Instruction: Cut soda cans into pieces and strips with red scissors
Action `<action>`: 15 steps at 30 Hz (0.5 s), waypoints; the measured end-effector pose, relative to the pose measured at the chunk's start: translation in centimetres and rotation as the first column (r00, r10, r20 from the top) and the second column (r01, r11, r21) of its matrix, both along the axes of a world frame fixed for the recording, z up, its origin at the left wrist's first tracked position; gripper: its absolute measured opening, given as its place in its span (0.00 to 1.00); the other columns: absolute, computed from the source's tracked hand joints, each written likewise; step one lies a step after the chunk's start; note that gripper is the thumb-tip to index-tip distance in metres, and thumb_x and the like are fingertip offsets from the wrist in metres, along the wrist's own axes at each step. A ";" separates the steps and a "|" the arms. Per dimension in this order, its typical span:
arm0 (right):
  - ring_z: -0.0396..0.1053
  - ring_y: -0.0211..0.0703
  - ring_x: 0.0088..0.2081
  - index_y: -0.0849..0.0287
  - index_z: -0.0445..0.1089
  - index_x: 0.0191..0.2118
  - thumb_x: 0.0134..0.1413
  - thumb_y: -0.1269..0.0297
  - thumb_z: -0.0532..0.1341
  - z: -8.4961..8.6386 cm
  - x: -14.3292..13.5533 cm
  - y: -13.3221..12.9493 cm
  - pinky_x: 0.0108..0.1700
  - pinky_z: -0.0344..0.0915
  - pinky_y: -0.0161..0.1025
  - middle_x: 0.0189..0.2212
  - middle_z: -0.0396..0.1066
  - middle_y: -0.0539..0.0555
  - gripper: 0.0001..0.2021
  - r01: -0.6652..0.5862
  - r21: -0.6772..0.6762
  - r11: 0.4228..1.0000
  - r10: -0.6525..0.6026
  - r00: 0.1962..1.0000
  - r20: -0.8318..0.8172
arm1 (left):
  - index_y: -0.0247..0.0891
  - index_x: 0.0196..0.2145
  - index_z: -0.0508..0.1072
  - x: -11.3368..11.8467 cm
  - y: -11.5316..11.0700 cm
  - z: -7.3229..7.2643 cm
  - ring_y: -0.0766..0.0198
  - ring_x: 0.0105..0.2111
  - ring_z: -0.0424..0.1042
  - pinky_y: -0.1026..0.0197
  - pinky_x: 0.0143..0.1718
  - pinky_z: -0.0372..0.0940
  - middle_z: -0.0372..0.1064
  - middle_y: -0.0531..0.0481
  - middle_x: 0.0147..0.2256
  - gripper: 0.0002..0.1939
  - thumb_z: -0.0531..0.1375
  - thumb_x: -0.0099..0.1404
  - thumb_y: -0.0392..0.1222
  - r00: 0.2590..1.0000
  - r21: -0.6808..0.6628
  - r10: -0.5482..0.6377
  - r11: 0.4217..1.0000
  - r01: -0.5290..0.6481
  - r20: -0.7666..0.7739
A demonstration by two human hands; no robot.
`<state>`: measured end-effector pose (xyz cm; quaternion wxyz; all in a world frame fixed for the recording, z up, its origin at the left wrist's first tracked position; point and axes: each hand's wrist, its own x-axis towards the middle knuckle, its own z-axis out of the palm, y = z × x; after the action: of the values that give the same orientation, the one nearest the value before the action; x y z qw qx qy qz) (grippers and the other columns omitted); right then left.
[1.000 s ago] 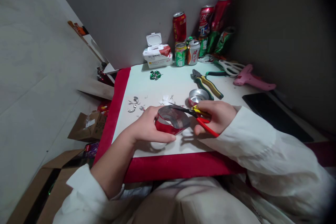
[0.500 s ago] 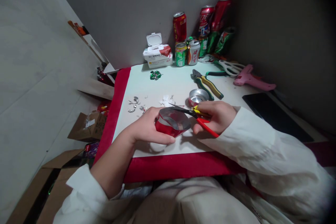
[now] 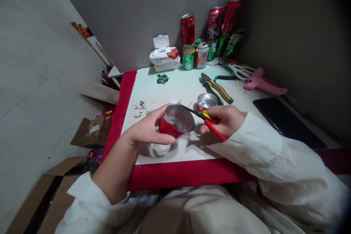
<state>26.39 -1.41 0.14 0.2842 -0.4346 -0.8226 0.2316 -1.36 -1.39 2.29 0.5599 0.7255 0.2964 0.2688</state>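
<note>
A cut red can (image 3: 177, 120) is held in my left hand (image 3: 150, 126), its open silvery inside facing up toward me. My right hand (image 3: 226, 120) grips scissors (image 3: 212, 124) with red and yellow handles, and their dark blades lie at the can's upper rim. Just behind the scissors sits a cut-off can end (image 3: 207, 101), shiny inside. Small silvery scraps (image 3: 140, 109) lie to the left of the can. A small white piece (image 3: 173, 101) shows behind the can, partly hidden.
Pliers (image 3: 216, 87), white-handled scissors (image 3: 241, 70), a pink glue gun (image 3: 264, 82) and a black phone (image 3: 285, 121) lie right. Several drink cans (image 3: 188, 57) and a wipes pack (image 3: 165, 59) line the wall. Green pieces (image 3: 162, 78) lie in front of the wipes.
The can has shifted slightly left and up in my left hand, with its opening turned. The scissors look more closed, with their blades at the can's rim.
</note>
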 end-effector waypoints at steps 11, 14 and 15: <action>0.55 0.39 0.24 0.56 0.60 0.20 0.51 0.34 0.61 -2.0 -1.2 0.1 0.28 0.48 0.40 0.18 0.57 0.49 0.29 0.214 -0.062 0.975 -0.209 0.975 0.078 | 0.39 0.61 0.65 2.1 -0.9 -0.1 0.48 0.52 0.76 0.49 0.57 0.69 0.74 0.40 0.53 0.49 0.77 0.44 0.49 0.861 0.397 0.471 0.840 -0.371 -0.191; 0.58 0.41 0.26 0.55 0.63 0.25 0.52 0.38 0.62 -1.9 -1.1 -0.1 0.29 0.49 0.40 0.23 0.62 0.51 0.24 0.161 -0.013 0.987 -0.159 0.981 0.113 | 0.36 0.53 0.71 2.5 -1.1 -0.1 0.52 0.46 0.78 0.53 0.52 0.72 0.78 0.43 0.46 0.37 0.75 0.46 0.47 0.871 0.412 0.458 0.838 -0.357 -0.177; 0.59 0.42 0.26 0.55 0.64 0.27 0.51 0.39 0.63 -1.9 -1.1 -0.1 0.29 0.49 0.39 0.24 0.64 0.52 0.23 0.152 0.002 0.988 -0.151 0.981 0.123 | 0.36 0.50 0.73 2.6 -1.1 -0.1 0.53 0.44 0.79 0.55 0.49 0.72 0.79 0.44 0.44 0.33 0.74 0.47 0.47 0.877 0.405 0.444 0.847 -0.343 -0.185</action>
<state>25.29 -1.53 -1.78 0.2485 -0.5105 -0.8021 0.1850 1.25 -2.51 2.22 0.3035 0.7683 0.4595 0.3263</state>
